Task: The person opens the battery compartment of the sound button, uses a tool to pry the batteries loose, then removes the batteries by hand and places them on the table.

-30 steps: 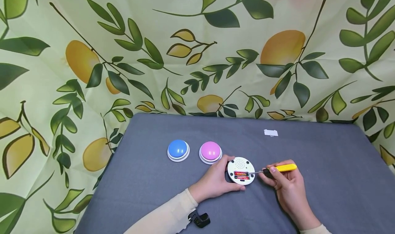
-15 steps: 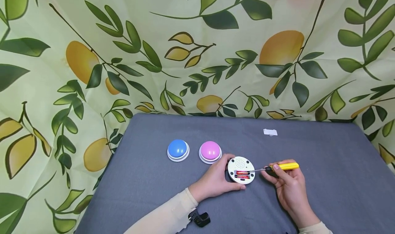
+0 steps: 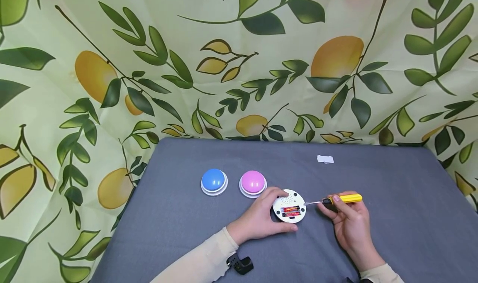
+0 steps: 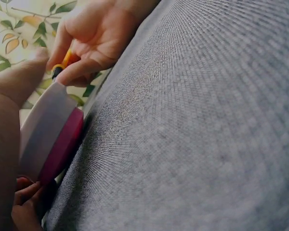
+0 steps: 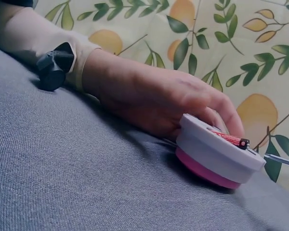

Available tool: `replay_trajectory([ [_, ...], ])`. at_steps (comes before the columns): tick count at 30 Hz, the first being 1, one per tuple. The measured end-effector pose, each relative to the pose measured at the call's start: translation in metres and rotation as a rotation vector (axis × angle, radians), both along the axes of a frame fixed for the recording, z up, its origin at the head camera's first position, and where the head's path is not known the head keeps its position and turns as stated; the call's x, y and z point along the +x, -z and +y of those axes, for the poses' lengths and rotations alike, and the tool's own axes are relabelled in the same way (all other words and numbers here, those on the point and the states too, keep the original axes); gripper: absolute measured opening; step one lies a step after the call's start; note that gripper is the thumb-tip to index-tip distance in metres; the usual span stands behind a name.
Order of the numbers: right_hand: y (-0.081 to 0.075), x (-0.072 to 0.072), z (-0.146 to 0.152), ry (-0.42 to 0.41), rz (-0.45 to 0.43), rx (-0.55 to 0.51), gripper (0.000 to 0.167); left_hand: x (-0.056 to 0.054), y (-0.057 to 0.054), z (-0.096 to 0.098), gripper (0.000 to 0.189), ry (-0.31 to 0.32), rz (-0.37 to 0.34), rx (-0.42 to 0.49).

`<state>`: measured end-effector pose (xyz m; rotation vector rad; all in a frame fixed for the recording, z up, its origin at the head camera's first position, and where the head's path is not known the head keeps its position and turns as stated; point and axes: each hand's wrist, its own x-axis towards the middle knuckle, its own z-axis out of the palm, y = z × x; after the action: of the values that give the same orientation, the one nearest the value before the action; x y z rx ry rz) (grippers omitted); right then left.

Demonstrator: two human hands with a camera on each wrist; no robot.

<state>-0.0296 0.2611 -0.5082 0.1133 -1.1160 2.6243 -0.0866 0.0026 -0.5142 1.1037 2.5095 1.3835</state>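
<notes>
My left hand point(image 3: 257, 216) grips a round white push button point(image 3: 289, 203) turned upside down, thumb at its near side and fingers over the far side. Its battery bay faces up uncovered, holding red batteries point(image 3: 291, 213). In the right wrist view one battery point(image 5: 231, 139) sits tilted, one end raised from the bay. A magenta dome point(image 5: 207, 174) shows underneath, close over the cloth. My right hand point(image 3: 351, 225) holds a screwdriver point(image 3: 350, 198) by its yellow and black handle. The metal tip points left, right at the button's right rim.
A blue push button point(image 3: 214, 180) and a pink push button point(image 3: 252, 182) stand dome up to the left. Further back on the grey cloth point(image 3: 179, 233) lies a small white cover point(image 3: 325, 159). A leaf-printed curtain point(image 3: 224, 108) hangs behind the table.
The screwdriver tip has moved right, out of the battery bay to the rim. One battery now lies tilted. Left fingers have slid further over the button's back, which has shifted slightly left.
</notes>
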Motion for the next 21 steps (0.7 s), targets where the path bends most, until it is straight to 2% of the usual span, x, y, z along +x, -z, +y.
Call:
replay_trajectory([
  [6,-0.003,-0.006,0.002,-0.025,0.044,-0.026,0.024,-0.005,-0.004,0.002,0.046,-0.026,-0.010,0.032],
  [11,-0.004,-0.007,0.003,-0.005,0.017,0.008,0.024,-0.006,-0.003,0.000,0.032,-0.038,0.047,0.023],
  [15,-0.003,-0.003,0.001,0.009,-0.026,0.027,0.024,-0.002,-0.003,-0.002,0.036,-0.032,0.060,0.021],
  [21,0.001,0.006,-0.001,0.021,-0.034,0.039,0.025,0.004,-0.002,-0.005,0.064,0.016,0.078,-0.010],
])
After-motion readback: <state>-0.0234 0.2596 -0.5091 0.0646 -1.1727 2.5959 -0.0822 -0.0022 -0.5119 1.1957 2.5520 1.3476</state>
